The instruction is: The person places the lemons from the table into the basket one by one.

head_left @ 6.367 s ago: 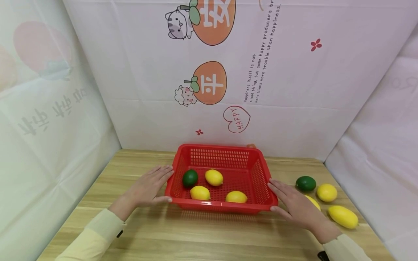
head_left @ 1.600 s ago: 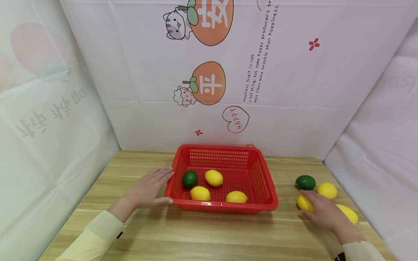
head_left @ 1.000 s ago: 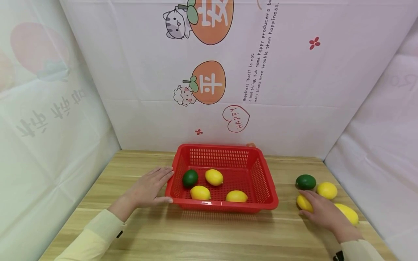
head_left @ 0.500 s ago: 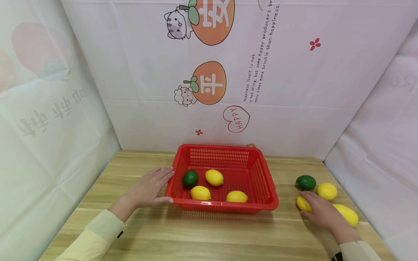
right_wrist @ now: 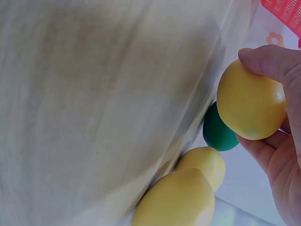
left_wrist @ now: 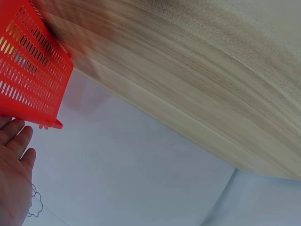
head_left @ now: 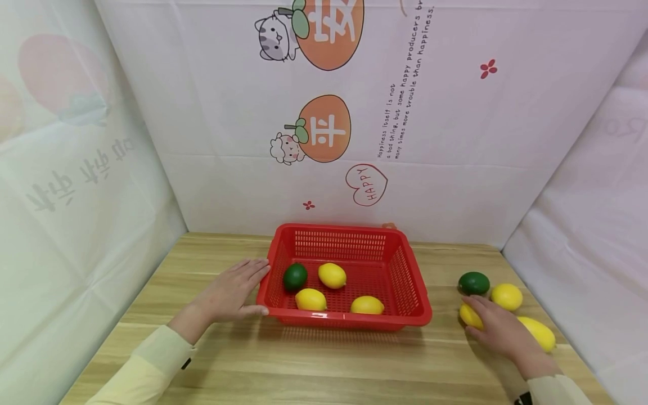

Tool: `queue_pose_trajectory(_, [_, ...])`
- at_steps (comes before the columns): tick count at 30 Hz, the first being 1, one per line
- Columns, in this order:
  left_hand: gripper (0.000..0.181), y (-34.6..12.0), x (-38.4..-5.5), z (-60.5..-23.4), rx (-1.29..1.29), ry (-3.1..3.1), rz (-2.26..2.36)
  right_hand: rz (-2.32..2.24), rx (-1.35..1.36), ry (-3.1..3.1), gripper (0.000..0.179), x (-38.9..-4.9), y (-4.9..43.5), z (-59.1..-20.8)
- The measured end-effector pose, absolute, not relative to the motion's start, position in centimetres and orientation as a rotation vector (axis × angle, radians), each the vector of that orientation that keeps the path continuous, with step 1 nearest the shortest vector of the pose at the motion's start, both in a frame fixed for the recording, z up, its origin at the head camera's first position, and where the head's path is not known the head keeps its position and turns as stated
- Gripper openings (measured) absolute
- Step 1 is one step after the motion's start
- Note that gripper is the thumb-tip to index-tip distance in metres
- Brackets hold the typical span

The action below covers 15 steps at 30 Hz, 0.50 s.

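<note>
The right hand has left the right rim of the red rectangular slotted plastic basket and is now at a smooth yellow oval lemon to its right. That leaves the left hand alone at the basket: its grip is wide, straight fingers touching the left rim. From left to right inside the basket I see a dark green oval fruit, a front-left yellow lemon, a rear yellow lemon and a front-right yellow lemon.

Right of the basket, the other grip is narrowed round its lemon, thumb against fingers; whether it is off the wood-grain bench I can't tell. Near it lie a second green fruit, a rounder yellow fruit and, farthest from the basket, a long yellow fruit partly hidden by the hand.
</note>
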<state>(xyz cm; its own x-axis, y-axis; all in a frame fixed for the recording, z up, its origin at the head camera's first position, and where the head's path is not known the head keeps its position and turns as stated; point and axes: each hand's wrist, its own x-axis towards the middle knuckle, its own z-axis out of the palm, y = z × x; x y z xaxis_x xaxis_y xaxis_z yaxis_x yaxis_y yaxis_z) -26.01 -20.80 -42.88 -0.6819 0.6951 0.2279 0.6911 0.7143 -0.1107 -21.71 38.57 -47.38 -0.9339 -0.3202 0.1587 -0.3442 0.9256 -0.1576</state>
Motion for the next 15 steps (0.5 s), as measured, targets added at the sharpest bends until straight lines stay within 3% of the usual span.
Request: queue_pose_trajectory(15, [0.094,-20.8,-26.0,-42.9,-1.100,-2.672,0.004,0.149,0.678,-2.728,0.065,-22.1,37.2,-45.5])
